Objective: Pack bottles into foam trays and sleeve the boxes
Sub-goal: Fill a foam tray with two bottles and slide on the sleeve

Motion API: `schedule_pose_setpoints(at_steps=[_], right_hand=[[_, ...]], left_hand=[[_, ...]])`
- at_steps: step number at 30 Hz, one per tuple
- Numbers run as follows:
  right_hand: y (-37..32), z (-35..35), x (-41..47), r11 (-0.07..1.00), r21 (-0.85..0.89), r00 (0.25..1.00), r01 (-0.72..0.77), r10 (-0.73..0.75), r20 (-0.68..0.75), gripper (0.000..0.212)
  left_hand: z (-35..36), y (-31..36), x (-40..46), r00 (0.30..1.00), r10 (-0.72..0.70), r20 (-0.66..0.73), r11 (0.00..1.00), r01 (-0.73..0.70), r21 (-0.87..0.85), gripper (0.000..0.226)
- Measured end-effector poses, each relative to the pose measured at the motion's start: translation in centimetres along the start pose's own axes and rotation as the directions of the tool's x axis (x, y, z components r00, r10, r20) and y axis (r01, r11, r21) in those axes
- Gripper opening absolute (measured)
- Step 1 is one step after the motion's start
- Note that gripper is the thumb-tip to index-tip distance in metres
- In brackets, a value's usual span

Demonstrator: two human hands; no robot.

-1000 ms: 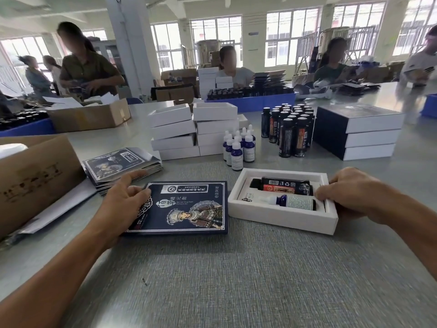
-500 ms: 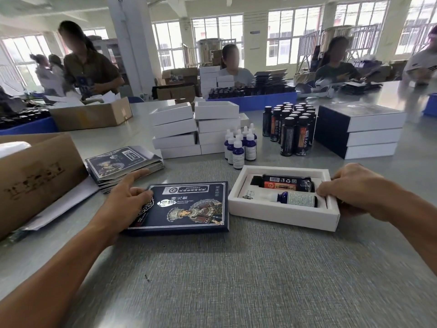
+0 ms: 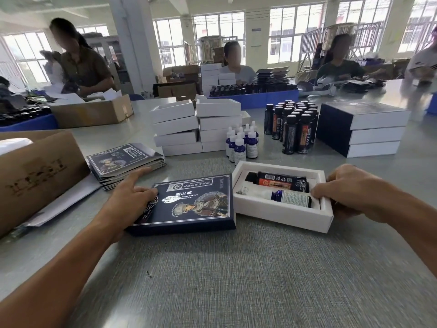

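Observation:
A white box point(image 3: 283, 216) with a foam tray lies on the grey table. In it lie a black bottle point(image 3: 281, 179) and a blue dropper bottle point(image 3: 290, 197), both on their sides. My right hand point(image 3: 350, 188) grips the box's right end, fingers curled over the rim. Just left of the box lies a dark blue printed sleeve point(image 3: 189, 202), its right end touching the box's left corner. My left hand point(image 3: 127, 202) holds the sleeve's left end with fingers on top and the index finger stretched out. The thumb is hidden.
Behind stand stacks of white boxes point(image 3: 177, 129), a cluster of blue dropper bottles point(image 3: 241, 143), several black bottles point(image 3: 293, 129) and three sleeved boxes point(image 3: 364, 129). Flat sleeves point(image 3: 123, 159) and a cardboard carton point(image 3: 35, 171) lie at the left. People work at the far side.
My right hand has closed further over the box's right rim and the box sits closer against the sleeve's end. My left index finger has stretched out.

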State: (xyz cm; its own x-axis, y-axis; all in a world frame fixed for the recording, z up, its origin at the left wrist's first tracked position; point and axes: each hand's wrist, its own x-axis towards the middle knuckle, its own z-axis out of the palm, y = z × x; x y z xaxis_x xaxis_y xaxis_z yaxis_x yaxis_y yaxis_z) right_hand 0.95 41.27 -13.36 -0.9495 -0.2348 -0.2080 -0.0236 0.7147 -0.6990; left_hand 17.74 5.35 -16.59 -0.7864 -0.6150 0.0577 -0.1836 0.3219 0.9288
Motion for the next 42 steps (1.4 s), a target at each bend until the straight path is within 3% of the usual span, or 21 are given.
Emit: schedule_pose_setpoints(at_steps=[4, 7, 23, 32, 37, 42], right_hand=[[-0.3, 0.6, -0.7, 0.996, -0.081, 0.995, 0.041, -0.034, 0.093, 0.014], [-0.5, 0.1, -1.0, 0.992, -0.105, 0.99, 0.075, -0.061, 0.13, 0.013], [0.1, -1.5, -0.9, 0.976, -0.176, 0.974, 0.129, -0.091, 0.205, 0.013], [0.1, -1.3, -0.7, 0.982, -0.12, 0.965, 0.143, -0.112, 0.237, 0.013], [-0.5, 0.5, -1.0, 0.984, -0.063, 0.965, 0.167, -0.15, 0.217, 0.019], [-1.7, 3.1, -2.3, 0.967, 0.149, 0.918, 0.207, -0.245, 0.312, 0.039]], left_hand=[[1.0, 0.0, 0.0, 0.99, -0.074, -0.117, 0.985, 0.054, -0.162, 0.03], [1.0, -0.1, 0.0, 0.983, -0.133, -0.123, 0.958, 0.096, -0.271, 0.024], [0.5, 0.1, 0.2, 0.981, -0.192, -0.037, 0.946, 0.175, -0.272, 0.02], [2.0, 1.5, -0.9, 0.985, -0.155, 0.073, 0.965, 0.167, -0.202, 0.016], [4.0, 1.3, -1.7, 0.998, 0.018, 0.057, 1.0, -0.019, 0.019, 0.044], [5.6, 1.7, -2.8, 0.983, 0.085, 0.164, 0.993, -0.097, 0.069, 0.049]])
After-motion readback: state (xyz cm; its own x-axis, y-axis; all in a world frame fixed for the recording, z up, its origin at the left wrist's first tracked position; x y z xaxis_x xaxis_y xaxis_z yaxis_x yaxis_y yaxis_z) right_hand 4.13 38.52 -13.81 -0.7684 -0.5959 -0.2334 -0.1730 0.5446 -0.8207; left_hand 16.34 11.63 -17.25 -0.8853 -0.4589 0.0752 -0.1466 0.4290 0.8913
